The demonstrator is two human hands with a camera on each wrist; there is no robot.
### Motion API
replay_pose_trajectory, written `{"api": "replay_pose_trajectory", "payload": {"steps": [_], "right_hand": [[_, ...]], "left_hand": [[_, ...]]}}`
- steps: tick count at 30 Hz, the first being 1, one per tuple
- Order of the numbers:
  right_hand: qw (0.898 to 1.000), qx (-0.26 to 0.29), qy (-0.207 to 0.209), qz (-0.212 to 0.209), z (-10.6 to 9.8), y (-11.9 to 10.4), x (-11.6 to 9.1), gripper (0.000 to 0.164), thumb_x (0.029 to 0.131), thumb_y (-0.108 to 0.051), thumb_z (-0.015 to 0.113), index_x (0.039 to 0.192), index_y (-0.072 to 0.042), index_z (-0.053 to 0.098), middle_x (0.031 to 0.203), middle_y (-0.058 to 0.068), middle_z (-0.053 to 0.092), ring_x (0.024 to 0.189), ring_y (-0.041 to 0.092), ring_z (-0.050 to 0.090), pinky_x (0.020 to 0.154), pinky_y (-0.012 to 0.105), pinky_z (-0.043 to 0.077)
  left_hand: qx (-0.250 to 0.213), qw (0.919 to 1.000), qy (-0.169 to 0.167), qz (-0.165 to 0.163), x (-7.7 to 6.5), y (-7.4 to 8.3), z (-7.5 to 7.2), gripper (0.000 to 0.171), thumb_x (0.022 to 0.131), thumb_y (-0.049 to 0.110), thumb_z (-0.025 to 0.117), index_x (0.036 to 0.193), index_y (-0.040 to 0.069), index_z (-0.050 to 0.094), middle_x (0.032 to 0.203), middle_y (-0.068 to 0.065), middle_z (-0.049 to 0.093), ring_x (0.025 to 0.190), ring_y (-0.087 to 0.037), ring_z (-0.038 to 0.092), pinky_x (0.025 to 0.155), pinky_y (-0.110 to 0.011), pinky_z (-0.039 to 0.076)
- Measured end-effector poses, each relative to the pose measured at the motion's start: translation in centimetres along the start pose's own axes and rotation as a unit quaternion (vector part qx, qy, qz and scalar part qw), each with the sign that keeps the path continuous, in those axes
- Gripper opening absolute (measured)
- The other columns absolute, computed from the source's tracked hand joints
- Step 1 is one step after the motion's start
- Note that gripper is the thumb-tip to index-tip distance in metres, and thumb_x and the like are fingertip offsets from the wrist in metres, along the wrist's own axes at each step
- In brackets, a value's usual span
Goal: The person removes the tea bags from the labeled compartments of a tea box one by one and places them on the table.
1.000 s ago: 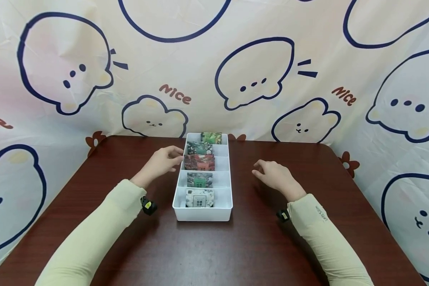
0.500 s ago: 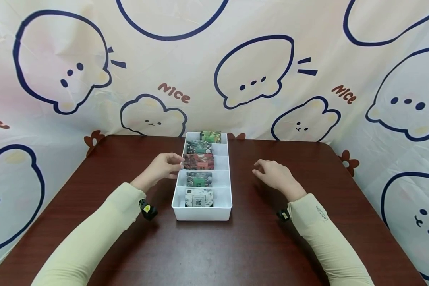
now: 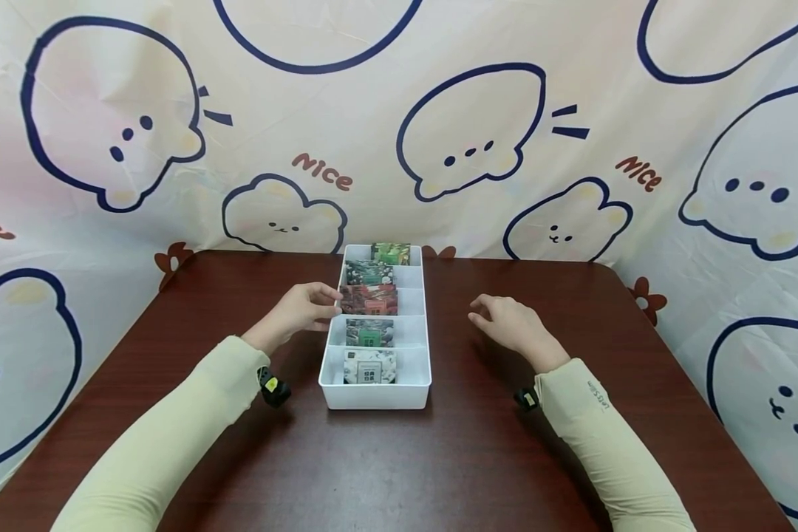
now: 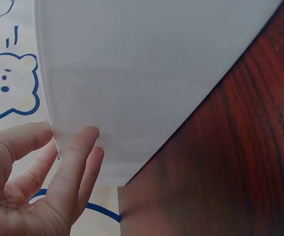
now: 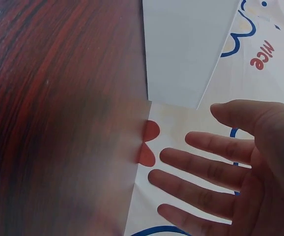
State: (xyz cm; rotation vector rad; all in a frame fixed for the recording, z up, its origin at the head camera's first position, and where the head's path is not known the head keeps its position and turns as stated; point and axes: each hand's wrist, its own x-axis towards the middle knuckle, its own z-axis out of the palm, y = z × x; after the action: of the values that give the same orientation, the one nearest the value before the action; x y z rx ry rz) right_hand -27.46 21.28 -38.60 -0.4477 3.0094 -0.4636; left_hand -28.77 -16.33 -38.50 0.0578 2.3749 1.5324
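A white divided tray (image 3: pixel 379 399) stands lengthwise mid-table with a flat printed packet in each compartment. At its left rim my left hand (image 3: pixel 295 312) pinches the left end of the red packet (image 3: pixel 372 301) between thumb and forefinger; the tips are partly hidden. In the left wrist view, other fingers (image 4: pixel 75 167) lie against the tray's outer wall (image 4: pixel 132 73). Nearer me are a grey-green packet (image 3: pixel 369 334) and a white one (image 3: pixel 370 367); farther off, a dark green (image 3: pixel 369 273) and a bright green one (image 3: pixel 391 254). My right hand (image 3: pixel 508 325) holds nothing, right of the tray, fingers loosely extended.
Beneath everything is a dark red-brown wooden table (image 3: pixel 399 473). A pale cloth (image 3: pixel 372 133) with bear outlines hangs behind and at both sides. Black wrist cameras sit below the left cuff (image 3: pixel 274 388) and the right cuff (image 3: pixel 527 400).
My left hand has come slightly nearer and lower along the tray's left rim, its fingertips reaching the red packet's edge. The right hand stays in place. The head view shifts slightly.
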Motion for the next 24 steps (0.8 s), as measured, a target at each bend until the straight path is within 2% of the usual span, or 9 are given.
{"api": "replay_pose_trajectory", "payload": {"steps": [6,11,14,19,22,24], "right_hand": [[0.998,0.064,0.011,-0.014,-0.8,-0.4,0.0,0.035,0.099,-0.035,0.054,0.126,-0.014,0.06,0.117,0.007,0.067,0.1,0.022,0.063,0.09,0.046,0.054],[0.986,0.164,0.026,-0.034,-2.1,-1.6,-0.3,0.029,0.099,-0.036,0.055,0.122,-0.02,0.061,0.114,0.003,0.067,0.099,0.022,0.062,0.086,0.042,0.054],[0.97,0.235,0.031,-0.053,-2.8,-2.7,-0.4,0.028,0.098,-0.036,0.057,0.119,-0.02,0.062,0.114,0.004,0.068,0.099,0.022,0.063,0.085,0.04,0.054],[0.93,0.355,0.012,-0.094,-3.6,-5.2,-0.6,0.034,0.097,-0.03,0.059,0.121,-0.006,0.061,0.116,0.012,0.066,0.103,0.025,0.064,0.091,0.043,0.055],[0.909,0.404,-0.009,-0.106,-3.6,-6.7,-0.6,0.034,0.096,-0.025,0.061,0.121,-0.002,0.06,0.116,0.013,0.065,0.105,0.032,0.064,0.092,0.043,0.055],[0.898,0.425,-0.023,-0.11,-3.4,-7.6,-0.7,0.031,0.095,-0.022,0.063,0.119,-0.003,0.061,0.116,0.014,0.064,0.107,0.037,0.062,0.092,0.044,0.055]], "left_hand": [[-0.001,1.0,0.001,-0.003,0.1,-0.1,-0.1,0.036,0.092,0.01,0.065,0.126,0.003,0.055,0.125,-0.02,0.052,0.107,-0.032,0.062,0.086,-0.041,0.057],[-0.003,1.0,0.001,0.001,0.0,0.0,-0.1,0.036,0.091,0.009,0.066,0.125,0.001,0.055,0.124,-0.021,0.052,0.104,-0.031,0.063,0.084,-0.041,0.058],[-0.003,1.0,0.002,0.003,0.0,0.0,-0.1,0.037,0.091,0.009,0.067,0.125,0.0,0.055,0.124,-0.022,0.052,0.103,-0.03,0.063,0.084,-0.04,0.058],[-0.004,1.0,0.002,0.0,-0.1,0.2,-0.1,0.037,0.091,0.007,0.066,0.126,0.001,0.055,0.123,-0.022,0.052,0.102,-0.03,0.063,0.084,-0.041,0.058],[-0.003,1.0,0.001,-0.003,0.0,0.2,-0.1,0.036,0.091,0.007,0.066,0.126,0.001,0.055,0.124,-0.022,0.052,0.103,-0.031,0.063,0.084,-0.042,0.058],[-0.002,1.0,0.001,-0.004,0.0,0.1,-0.1,0.037,0.091,0.008,0.066,0.126,0.001,0.055,0.124,-0.022,0.052,0.103,-0.031,0.062,0.084,-0.041,0.058]]}}
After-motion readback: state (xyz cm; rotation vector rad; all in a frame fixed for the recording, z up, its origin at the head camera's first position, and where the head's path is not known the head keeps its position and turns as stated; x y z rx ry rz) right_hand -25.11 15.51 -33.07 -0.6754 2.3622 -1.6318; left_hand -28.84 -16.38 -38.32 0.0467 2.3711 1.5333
